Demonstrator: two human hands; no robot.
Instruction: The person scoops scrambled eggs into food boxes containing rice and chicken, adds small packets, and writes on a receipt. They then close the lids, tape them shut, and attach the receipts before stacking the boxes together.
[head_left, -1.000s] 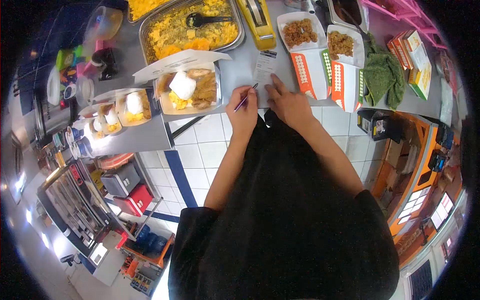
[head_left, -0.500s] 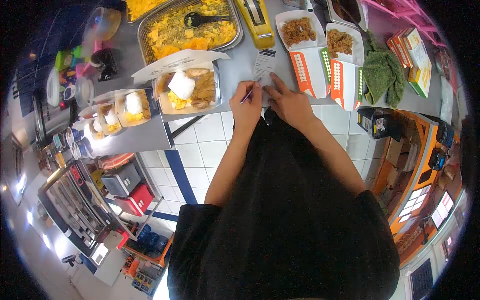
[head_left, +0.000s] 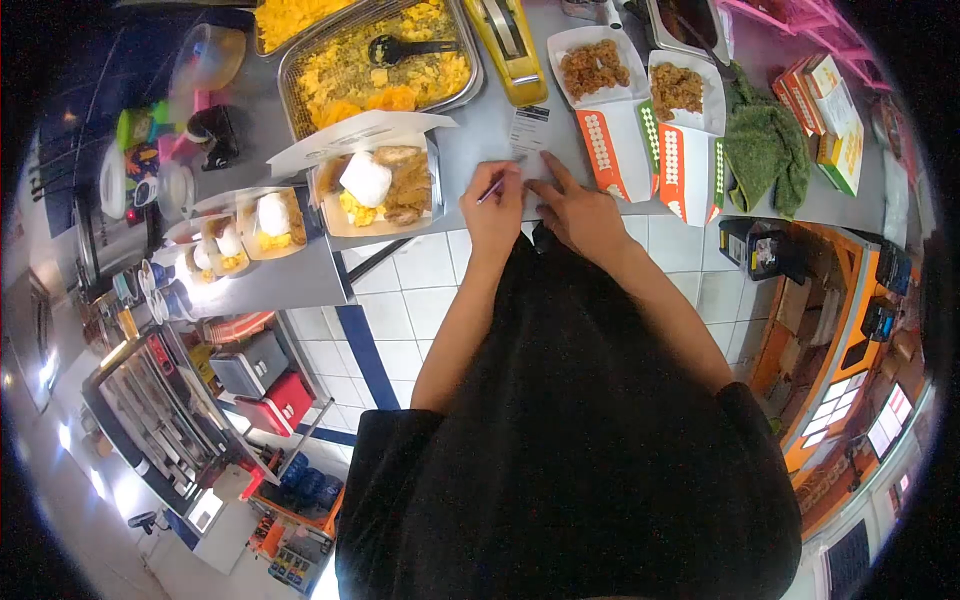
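Observation:
My left hand point(head_left: 492, 215) is closed around a slim dark pen point(head_left: 490, 190), its tip end hidden by the fingers. Just beyond the fingertips, a small printed paper slip point(head_left: 529, 130) lies flat on the grey counter point(head_left: 470, 135). My right hand point(head_left: 585, 208) rests on the counter by the slip's lower end, index finger stretched out beside the paper and the other fingers partly bent. A yellow tape dispenser point(head_left: 512, 60) stands past the slip's far end. To the left is an opened food box point(head_left: 375, 190) with a white scoop, yellow pieces and brown pieces.
Two open boxes of brown food point(head_left: 592, 70) point(head_left: 678, 90) stand right, beside a green cloth point(head_left: 765, 145). A mesh-lined tray of yellow food point(head_left: 330, 80) holds a black scoop point(head_left: 410, 48). More filled boxes point(head_left: 270, 222) line the left counter. White floor tiles point(head_left: 380, 315) show below.
The view has shifted slightly. Both hands stay in nearly the same place at the slip, with the pen still in my left hand.

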